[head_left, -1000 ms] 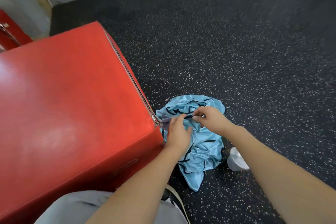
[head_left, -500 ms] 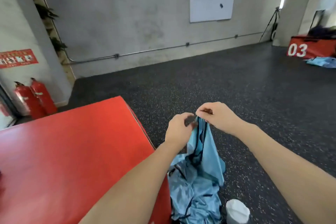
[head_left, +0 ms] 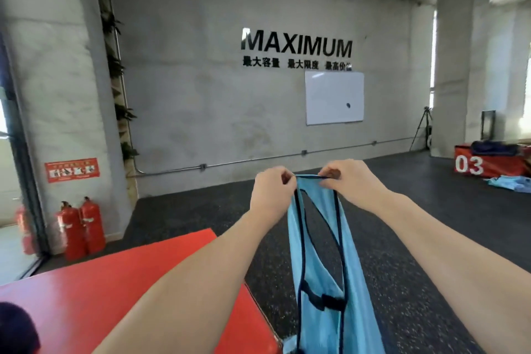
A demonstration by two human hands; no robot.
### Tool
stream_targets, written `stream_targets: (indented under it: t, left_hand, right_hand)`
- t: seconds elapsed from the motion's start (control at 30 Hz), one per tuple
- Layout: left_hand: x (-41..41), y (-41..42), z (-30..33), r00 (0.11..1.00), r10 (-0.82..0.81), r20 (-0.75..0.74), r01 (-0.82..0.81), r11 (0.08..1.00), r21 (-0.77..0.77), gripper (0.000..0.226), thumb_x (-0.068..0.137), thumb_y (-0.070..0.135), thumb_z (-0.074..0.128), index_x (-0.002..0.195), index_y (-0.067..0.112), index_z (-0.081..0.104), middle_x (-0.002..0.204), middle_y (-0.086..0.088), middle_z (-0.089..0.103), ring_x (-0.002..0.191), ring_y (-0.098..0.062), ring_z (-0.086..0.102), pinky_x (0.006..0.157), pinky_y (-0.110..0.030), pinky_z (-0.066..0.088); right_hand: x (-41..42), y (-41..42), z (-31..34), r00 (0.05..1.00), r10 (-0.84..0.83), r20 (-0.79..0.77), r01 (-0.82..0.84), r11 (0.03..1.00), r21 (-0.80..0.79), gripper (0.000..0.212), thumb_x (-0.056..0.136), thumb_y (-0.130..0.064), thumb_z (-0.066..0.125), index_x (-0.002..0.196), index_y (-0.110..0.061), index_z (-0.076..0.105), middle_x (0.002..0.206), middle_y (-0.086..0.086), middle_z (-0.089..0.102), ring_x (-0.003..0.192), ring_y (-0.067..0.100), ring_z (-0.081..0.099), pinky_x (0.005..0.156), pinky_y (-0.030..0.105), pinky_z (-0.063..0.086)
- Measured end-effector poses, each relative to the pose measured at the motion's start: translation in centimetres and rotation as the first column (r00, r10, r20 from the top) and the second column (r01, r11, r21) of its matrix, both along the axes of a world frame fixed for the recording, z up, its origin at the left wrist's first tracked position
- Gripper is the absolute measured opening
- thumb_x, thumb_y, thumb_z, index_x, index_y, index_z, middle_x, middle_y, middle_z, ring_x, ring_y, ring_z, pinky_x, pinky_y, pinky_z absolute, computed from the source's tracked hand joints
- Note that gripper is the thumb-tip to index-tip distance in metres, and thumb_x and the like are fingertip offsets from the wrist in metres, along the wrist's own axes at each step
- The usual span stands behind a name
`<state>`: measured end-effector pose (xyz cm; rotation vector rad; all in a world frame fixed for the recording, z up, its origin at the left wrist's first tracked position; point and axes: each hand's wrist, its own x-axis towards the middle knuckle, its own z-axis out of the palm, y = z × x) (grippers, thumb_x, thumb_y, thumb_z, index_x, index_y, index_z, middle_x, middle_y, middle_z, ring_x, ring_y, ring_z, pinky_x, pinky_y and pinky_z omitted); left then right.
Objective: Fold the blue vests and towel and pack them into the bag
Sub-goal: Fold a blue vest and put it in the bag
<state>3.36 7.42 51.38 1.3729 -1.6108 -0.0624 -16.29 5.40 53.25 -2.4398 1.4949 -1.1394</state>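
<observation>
- Light-blue, thin, slick-looking fabric w/ dark trim: the vest [head_left: 321, 267] hangs straight down at centre frame, held up by its top edge so its own weight pulls it flat; prob. the prep for a first fold.
- Left hand [head_left: 271, 195] pinches the top strap at its left end, fingers curled round the trim; right hand [head_left: 349, 182] pinches the right end of the same strap. Both grasping, neither relaxed. The short strip between them is taut and about level, which keeps the vest from twisting.
- Arms reach fwd at roughly chest height, likely to let the hem clear the floor; the bottom of the vest runs out of frame at 6 o'clock, so whether it clears can't be told.
- Red padded box [head_left: 129, 296] sits at 7–8 o'clock, just beside the hanging vest; its flat top looks like the obvious place to lay and fold.
- A second red box marked 03 [head_left: 488, 165] at 3 o'clock, well apart, w/ a dark bundle on top, maybe the bag, can't tell. More blue cloth [head_left: 510, 182] lies on the floor touching its base, prob. the other vests waiting.
- Fire extinguishers [head_left: 82, 228] at 9 o'clock by the wall; whiteboard [head_left: 334, 98] at 1 o'clock.
- Towel not in view. Task looks early: nothing folded or packed yet.
</observation>
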Motion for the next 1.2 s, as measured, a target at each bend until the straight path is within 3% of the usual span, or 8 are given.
stream_targets:
  t: [0.13,0.27,0.4,0.5,0.7,0.83,1.03,1.2]
  left_hand:
    - [4.5,2.8,5.3,0.994,0.09,0.057,-0.084,0.992,-0.099,0.016,0.09,0.015,0.058,0.076,0.013,0.066,0.07,0.001,0.068,0.069,-0.016,0.065,0.07,-0.03,0.052]
    - [9.8,6.4,10.3,0.99,0.138,0.033,-0.132,0.98,-0.152,0.02,0.098,0.008,0.05,0.082,0.006,0.061,0.078,-0.008,0.068,0.053,-0.008,0.069,0.058,-0.026,0.058]
    - [16.1,9.7,14.8,0.972,0.233,-0.007,-0.229,0.949,-0.218,0.018,0.097,0.006,0.049,0.084,0.004,0.063,0.083,-0.012,0.068,0.064,-0.019,0.073,0.066,-0.042,0.062]
    - [20.4,12.4,17.5,0.921,0.383,0.069,-0.347,0.89,-0.296,0.019,0.094,0.007,0.051,0.082,0.005,0.066,0.08,-0.006,0.066,0.078,-0.023,0.065,0.072,-0.033,0.054]
    - [28.2,17.0,20.3,0.868,0.489,0.084,-0.426,0.822,-0.377,0.017,0.095,0.008,0.056,0.084,0.008,0.068,0.077,0.003,0.063,0.07,-0.007,0.055,0.057,-0.015,0.041]
    - [32.9,19.0,20.2,0.84,0.53,0.116,-0.447,0.797,-0.405,0.017,0.092,0.007,0.06,0.078,0.009,0.07,0.07,0.004,0.06,0.065,-0.004,0.053,0.053,-0.004,0.036]
    - [38.5,16.0,15.3,0.822,0.551,0.143,-0.491,0.814,-0.311,0.013,0.094,0.014,0.063,0.09,0.012,0.075,0.08,0.003,0.066,0.069,-0.002,0.057,0.054,-0.003,0.035]
    - [40.9,9.4,7.7,0.828,0.514,0.223,-0.489,0.858,-0.158,0.016,0.094,0.013,0.06,0.091,0.009,0.075,0.085,-0.001,0.069,0.079,-0.015,0.062,0.067,-0.022,0.048]
  right_hand:
    - [3.1,1.6,2.4,0.999,0.027,0.045,-0.024,0.998,-0.06,0.015,0.092,-0.025,0.071,0.101,-0.014,0.076,0.089,0.001,0.072,0.083,0.022,0.067,0.078,0.034,0.052]
    - [7.3,2.6,5.5,0.992,0.08,0.097,-0.067,0.989,-0.13,0.015,0.091,-0.016,0.07,0.103,-0.009,0.075,0.092,0.004,0.073,0.065,0.01,0.058,0.077,0.035,0.054]
    - [12.0,3.6,9.2,0.978,0.157,0.138,-0.129,0.972,-0.194,0.009,0.092,-0.014,0.069,0.099,-0.01,0.074,0.086,0.001,0.071,0.06,0.01,0.06,0.068,0.034,0.056]
    - [16.2,4.8,11.6,0.962,0.223,0.154,-0.184,0.955,-0.232,0.007,0.095,-0.013,0.066,0.099,-0.015,0.072,0.082,-0.002,0.07,0.053,0.01,0.066,0.055,0.019,0.048]
    - [25.1,6.5,14.7,0.877,0.375,0.299,-0.313,0.92,-0.236,0.009,0.099,-0.008,0.06,0.097,-0.012,0.067,0.084,0.008,0.071,0.064,0.017,0.071,0.058,0.024,0.059]
    - [30.9,6.3,14.4,0.873,0.417,0.252,-0.361,0.901,-0.241,0.005,0.097,-0.014,0.063,0.098,-0.016,0.068,0.086,-0.005,0.067,0.074,0.016,0.069,0.078,0.032,0.057]
    - [37.7,2.3,8.2,0.878,0.421,0.229,-0.408,0.907,-0.107,0.011,0.096,-0.014,0.061,0.097,-0.022,0.068,0.08,-0.013,0.065,0.079,0.01,0.064,0.074,0.023,0.045]
    - [41.3,-3.2,-0.4,0.896,0.417,0.149,-0.432,0.898,0.086,0.019,0.095,-0.014,0.062,0.112,-0.021,0.066,0.103,-0.008,0.068,0.09,0.009,0.062,0.07,0.011,0.04]
